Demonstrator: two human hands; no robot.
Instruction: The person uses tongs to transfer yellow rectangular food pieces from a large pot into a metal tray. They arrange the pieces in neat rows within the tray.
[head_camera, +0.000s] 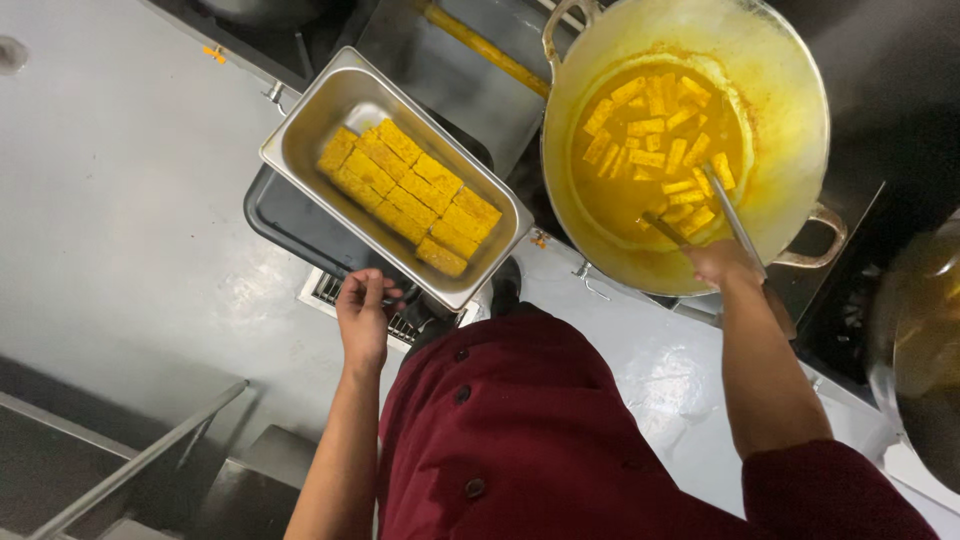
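The left hand (362, 318) curls its fingers under the near edge of a steel tray (300, 135) — yellow tofu slabs (410, 195) lie packed in rows inside it. The right hand (722, 264) is clenched around a metal utensil (730, 215) dipping into a wok (790, 130) — more yellow pieces (655, 130) float there in orange oil.

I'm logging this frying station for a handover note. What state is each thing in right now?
Steel pan: about half filled with neatly rowed yellow strips.
Wok: holds orange-yellow oil with strips floating in it.
Metal utensil: held, tip dipped in the oil.
Right hand: closed on the utensil.
Left hand: fingers at the pan's near edge; grip unclear.
Dark tray: under the pan.
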